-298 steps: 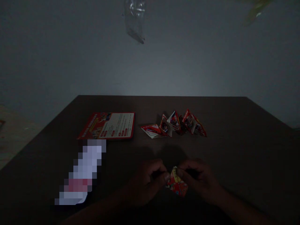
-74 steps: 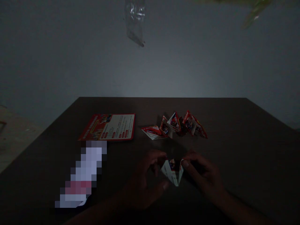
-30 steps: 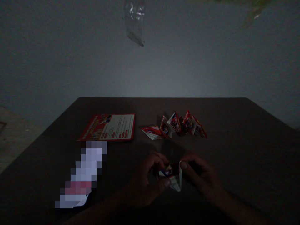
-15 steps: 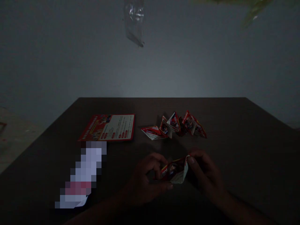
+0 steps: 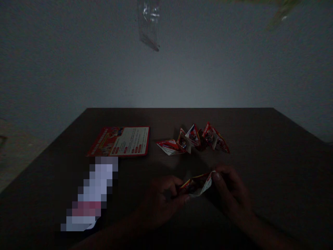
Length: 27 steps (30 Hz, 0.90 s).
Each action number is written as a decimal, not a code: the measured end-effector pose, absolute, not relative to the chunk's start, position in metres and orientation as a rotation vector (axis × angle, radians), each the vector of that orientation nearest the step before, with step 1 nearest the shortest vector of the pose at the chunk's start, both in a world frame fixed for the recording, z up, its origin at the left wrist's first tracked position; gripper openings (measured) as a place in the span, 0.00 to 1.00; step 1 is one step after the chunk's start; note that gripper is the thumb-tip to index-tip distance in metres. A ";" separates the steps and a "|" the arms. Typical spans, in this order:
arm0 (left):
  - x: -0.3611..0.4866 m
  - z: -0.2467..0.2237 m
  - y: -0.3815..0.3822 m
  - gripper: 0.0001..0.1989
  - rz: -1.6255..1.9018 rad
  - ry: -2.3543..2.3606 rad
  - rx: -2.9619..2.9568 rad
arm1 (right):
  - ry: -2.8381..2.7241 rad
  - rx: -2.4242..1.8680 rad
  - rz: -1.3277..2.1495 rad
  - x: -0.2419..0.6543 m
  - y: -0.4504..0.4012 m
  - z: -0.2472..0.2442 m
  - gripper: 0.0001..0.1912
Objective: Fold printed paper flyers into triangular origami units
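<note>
Between my hands, above the table's near part, is a partly folded printed paper sheet (image 5: 199,185), red with pictures on one face and whitish on the other. My left hand (image 5: 166,198) is closed on its left end, thumb below and fingers behind. At the upper right corner, my right hand (image 5: 231,191) pinches the paper between thumb and fingers. Beyond them stand several folded red-and-white paper pieces (image 5: 192,137) in a loose row. The light is dim, so fine print and the fingers' undersides are hard to make out.
A stack of red and white printed sheets (image 5: 130,140) lies on the dark table (image 5: 249,128), left of the folded pieces. Nearer me is a bright pixelated object (image 5: 96,191). A clear plastic bag (image 5: 148,26) hangs on the grey wall (image 5: 208,62) behind.
My left fingers have closed more firmly on the paper's left end. My right hand has shifted slightly right, and the sheet is drawn out longer and narrower.
</note>
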<state>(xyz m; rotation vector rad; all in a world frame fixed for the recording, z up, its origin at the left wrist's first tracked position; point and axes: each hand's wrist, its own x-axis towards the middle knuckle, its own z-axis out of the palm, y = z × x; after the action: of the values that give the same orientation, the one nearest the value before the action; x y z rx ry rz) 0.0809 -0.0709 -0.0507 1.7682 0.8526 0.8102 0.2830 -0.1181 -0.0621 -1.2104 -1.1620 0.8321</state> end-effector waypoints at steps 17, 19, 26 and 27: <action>0.081 -0.051 -0.072 0.14 0.808 0.924 1.826 | -1.148 -1.223 1.086 0.285 -0.112 -0.057 0.07; 0.081 -0.051 -0.072 0.14 0.816 0.914 1.835 | -1.275 -1.213 1.106 0.284 -0.112 -0.054 0.06; 0.078 -0.055 -0.074 0.14 0.800 0.934 1.842 | -1.478 -1.185 1.154 0.282 -0.110 -0.049 0.07; 0.078 -0.055 -0.074 0.14 0.798 0.932 1.841 | -1.490 -1.187 1.150 0.282 -0.109 -0.049 0.07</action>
<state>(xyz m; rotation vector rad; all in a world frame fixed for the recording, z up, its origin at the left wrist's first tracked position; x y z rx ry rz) 0.0785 -0.0735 -0.0546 1.8406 0.9320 0.7983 0.2822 -0.1093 -0.0486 -1.1873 -1.4896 1.1503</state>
